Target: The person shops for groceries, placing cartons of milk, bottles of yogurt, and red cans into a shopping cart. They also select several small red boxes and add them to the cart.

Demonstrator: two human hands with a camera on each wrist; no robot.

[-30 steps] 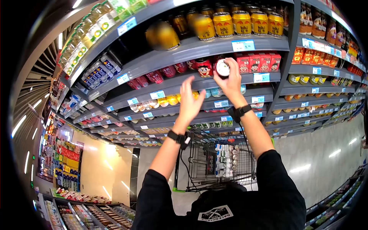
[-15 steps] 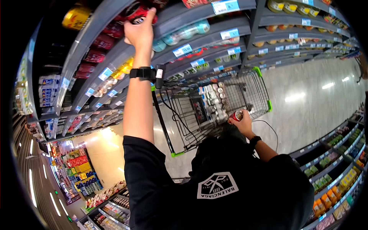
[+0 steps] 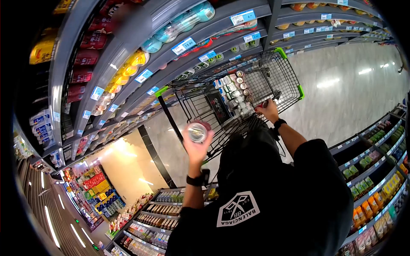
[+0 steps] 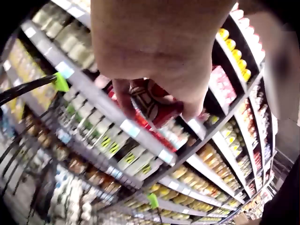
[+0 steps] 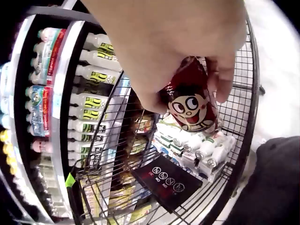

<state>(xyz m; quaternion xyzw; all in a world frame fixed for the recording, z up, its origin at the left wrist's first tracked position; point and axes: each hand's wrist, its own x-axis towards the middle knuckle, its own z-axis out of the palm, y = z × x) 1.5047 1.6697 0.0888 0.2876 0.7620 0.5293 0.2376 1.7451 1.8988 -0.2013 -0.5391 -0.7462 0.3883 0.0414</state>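
My left hand (image 3: 196, 147) grips a can (image 3: 197, 133) whose round metal end faces up, beside the cart's handle end. In the left wrist view its side shows dark red, with the fingers wrapped about the red can (image 4: 152, 105). My right hand (image 3: 269, 112) holds another red can over the cart. In the right wrist view this red can (image 5: 190, 105) carries a cartoon face and tilts above white packs of cans (image 5: 206, 145) lying in the cart.
The wire shopping cart (image 3: 294, 81) has green corners and a black sign (image 3: 217, 106) inside. Drink shelves (image 3: 171, 38) run along the far side, with red cans (image 3: 87, 57) on one level. More stocked shelves (image 3: 376, 170) stand at the right. Grey floor (image 3: 341, 68) lies beyond the cart.
My left hand first reached to the shelf, took hold of a red can there and has brought it back beside the cart. My right hand has carried its can from the shelf to over the cart.
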